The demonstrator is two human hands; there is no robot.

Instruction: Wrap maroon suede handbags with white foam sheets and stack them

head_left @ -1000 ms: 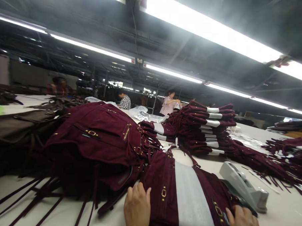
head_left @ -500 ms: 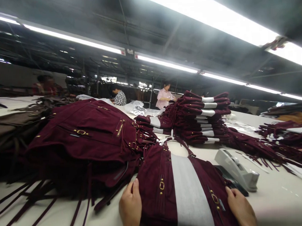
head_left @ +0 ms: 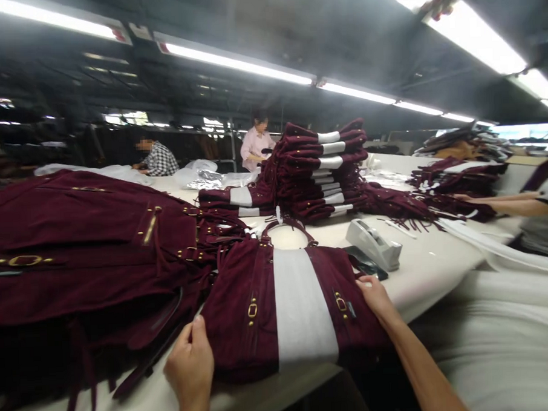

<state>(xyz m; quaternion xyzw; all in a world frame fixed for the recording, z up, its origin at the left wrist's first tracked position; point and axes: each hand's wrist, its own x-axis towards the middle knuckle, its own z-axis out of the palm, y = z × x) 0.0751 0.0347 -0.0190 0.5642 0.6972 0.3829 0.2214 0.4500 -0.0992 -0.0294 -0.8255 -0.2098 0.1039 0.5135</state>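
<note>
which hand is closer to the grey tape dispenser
Right. The right hand holds the right edge of the maroon bag, just in front of the tape dispenser; the left hand is at the bag's left edge, across the bag from it.

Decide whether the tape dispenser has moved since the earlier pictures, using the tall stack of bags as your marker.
No. The tape dispenser sits just in front and to the right of the tall stack of bags, as before.

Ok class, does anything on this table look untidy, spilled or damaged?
Only slightly untidy: at left, loose straps trail from the heaped maroon bags over the table, unlike the banded stack behind. The bag with the pale band looks tidy, and no spill or damage shows.
</note>
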